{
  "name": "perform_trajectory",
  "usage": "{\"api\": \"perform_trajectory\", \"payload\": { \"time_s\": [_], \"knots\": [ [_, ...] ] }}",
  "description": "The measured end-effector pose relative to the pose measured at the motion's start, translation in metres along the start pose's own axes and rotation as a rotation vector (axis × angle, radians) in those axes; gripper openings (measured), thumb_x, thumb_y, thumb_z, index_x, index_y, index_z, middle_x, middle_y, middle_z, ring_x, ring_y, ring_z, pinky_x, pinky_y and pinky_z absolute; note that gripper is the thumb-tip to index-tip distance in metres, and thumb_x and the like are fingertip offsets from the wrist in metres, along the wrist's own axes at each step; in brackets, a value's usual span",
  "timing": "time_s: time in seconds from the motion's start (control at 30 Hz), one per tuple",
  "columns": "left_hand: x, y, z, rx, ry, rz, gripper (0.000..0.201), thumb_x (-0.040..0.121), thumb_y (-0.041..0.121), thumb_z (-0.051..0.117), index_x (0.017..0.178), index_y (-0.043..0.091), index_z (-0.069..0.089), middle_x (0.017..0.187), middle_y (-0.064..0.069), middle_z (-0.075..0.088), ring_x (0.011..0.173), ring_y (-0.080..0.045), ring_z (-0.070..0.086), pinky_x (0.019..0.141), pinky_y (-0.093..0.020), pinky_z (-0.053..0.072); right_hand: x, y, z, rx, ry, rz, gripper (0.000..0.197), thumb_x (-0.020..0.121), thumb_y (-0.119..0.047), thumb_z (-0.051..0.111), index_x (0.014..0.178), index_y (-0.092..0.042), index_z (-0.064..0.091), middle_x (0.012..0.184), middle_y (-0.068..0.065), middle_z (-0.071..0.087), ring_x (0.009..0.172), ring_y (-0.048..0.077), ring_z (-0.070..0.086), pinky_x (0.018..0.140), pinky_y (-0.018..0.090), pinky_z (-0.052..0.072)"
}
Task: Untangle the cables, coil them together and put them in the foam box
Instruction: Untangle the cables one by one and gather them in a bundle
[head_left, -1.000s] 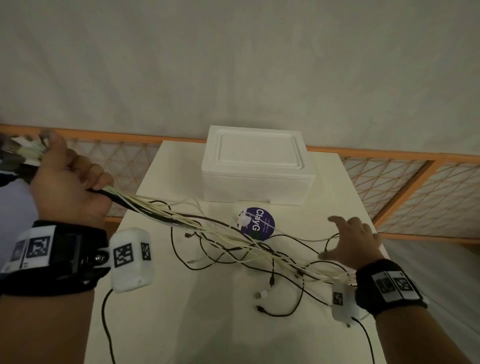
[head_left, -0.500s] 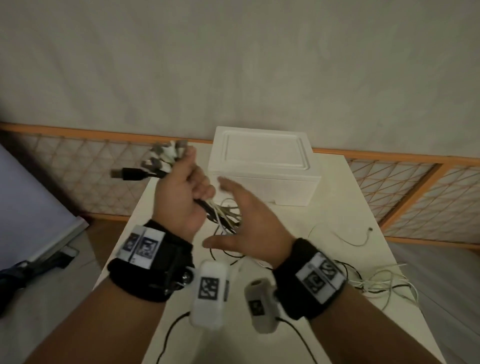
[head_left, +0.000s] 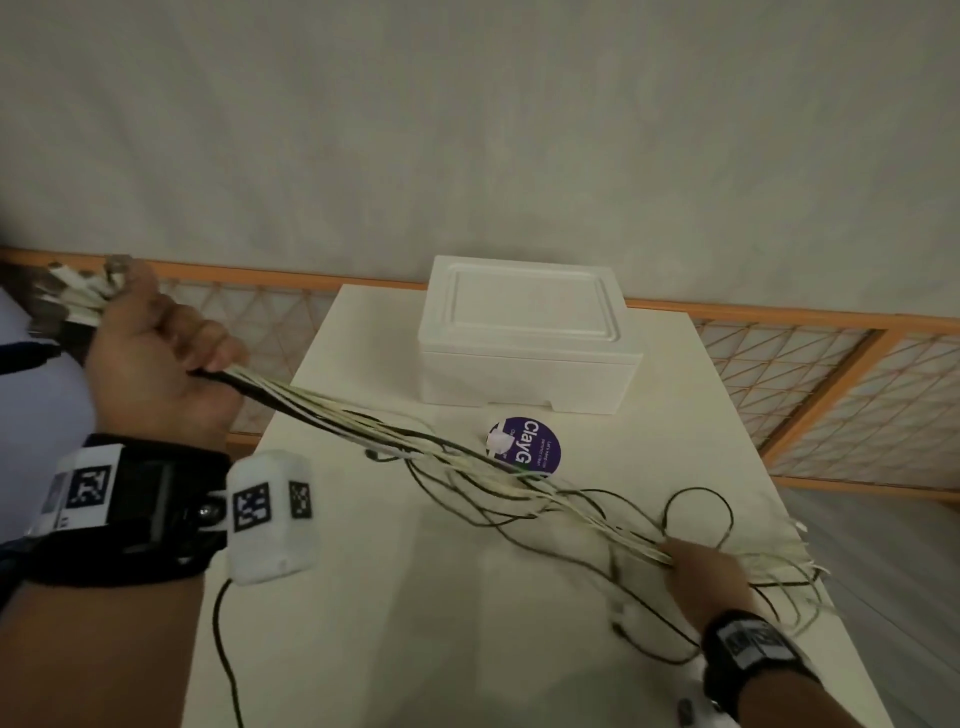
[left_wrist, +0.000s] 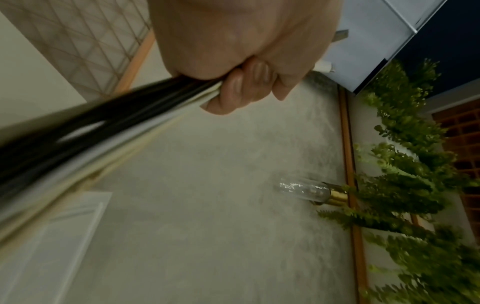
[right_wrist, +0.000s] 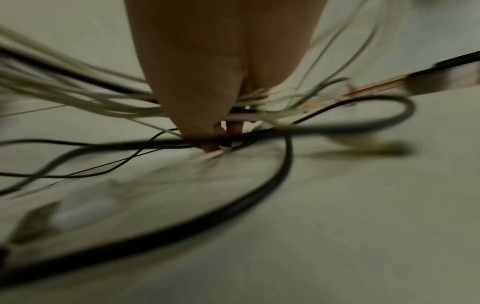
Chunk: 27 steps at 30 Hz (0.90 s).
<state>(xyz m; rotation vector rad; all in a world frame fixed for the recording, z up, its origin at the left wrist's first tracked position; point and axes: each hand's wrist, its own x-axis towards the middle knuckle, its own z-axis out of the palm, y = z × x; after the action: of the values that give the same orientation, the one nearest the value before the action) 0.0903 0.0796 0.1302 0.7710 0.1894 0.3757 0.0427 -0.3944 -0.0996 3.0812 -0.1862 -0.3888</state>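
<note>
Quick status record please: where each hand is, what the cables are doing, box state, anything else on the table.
left hand: raised left of the table, fist round the cables near their plugs
right hand: low at the table's right edge, grip on the bundle
cables: drawn out between the hands, loose loops on the table, not coiled
foam box: far end, lid on
sticker: purple, before the box

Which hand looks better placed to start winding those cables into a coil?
Probably the right hand: it grips the cable bundle low over the table, beside the loose loops. The left hand is raised, anchoring the plug ends.
</note>
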Motion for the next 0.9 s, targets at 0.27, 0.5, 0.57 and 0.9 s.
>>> {"api": "perform_trajectory", "payload": {
  "time_s": [0.27,0.5,0.57,0.9],
  "knots": [
    [0.003,-0.017,-0.003,-0.049,0.114,-0.046,0.048,0.091,0.043,0.057,0.053,0.024,0.033,0.044,0.007,0.025,0.036,-0.010,0.020,0.037,-0.018,0.020,0.006,0.043,-0.033,-0.152,-0.278,0.130,0.039,0.079,-0.042,0.060,0.116,-0.035,0.053,0.122,-0.010,0.058,0.113,0.015,0.053,0.107,0.044,0.031],
    [-0.028,-0.036,0.030,-0.070,0.004,-0.159,0.050,0.092,0.044,0.053,0.050,0.024,0.036,0.043,0.007,0.027,0.034,-0.008,0.022,0.037,-0.017,0.018,0.002,-0.063,-0.108,0.582,0.131,-0.387,0.072,0.070,-0.064,0.069,0.130,-0.031,0.050,0.134,-0.009,0.051,0.124,0.005,0.044,0.106,0.022,0.032],
    [-0.041,-0.047,0.041,-0.076,-0.082,-0.170,0.047,0.091,0.042,0.054,0.049,0.024,0.039,0.042,0.008,0.027,0.033,-0.007,0.023,0.037,-0.016,0.018,-0.022,-0.119,-0.125,0.944,0.234,-0.596,0.054,0.079,-0.066,0.051,0.119,-0.030,0.056,0.121,-0.012,0.058,0.114,-0.004,0.050,0.098,0.014,0.037],
    [-0.050,-0.036,0.043,0.026,-0.166,-0.107,0.041,0.083,0.042,0.057,0.051,0.023,0.040,0.040,0.009,0.027,0.031,-0.007,0.022,0.034,-0.017,0.021,-0.011,-0.168,-0.071,0.800,-0.414,-0.442,0.049,0.097,-0.055,0.031,0.136,-0.027,0.043,0.116,0.000,0.057,0.109,0.023,0.056,0.091,0.032,0.041]
  ]
}}
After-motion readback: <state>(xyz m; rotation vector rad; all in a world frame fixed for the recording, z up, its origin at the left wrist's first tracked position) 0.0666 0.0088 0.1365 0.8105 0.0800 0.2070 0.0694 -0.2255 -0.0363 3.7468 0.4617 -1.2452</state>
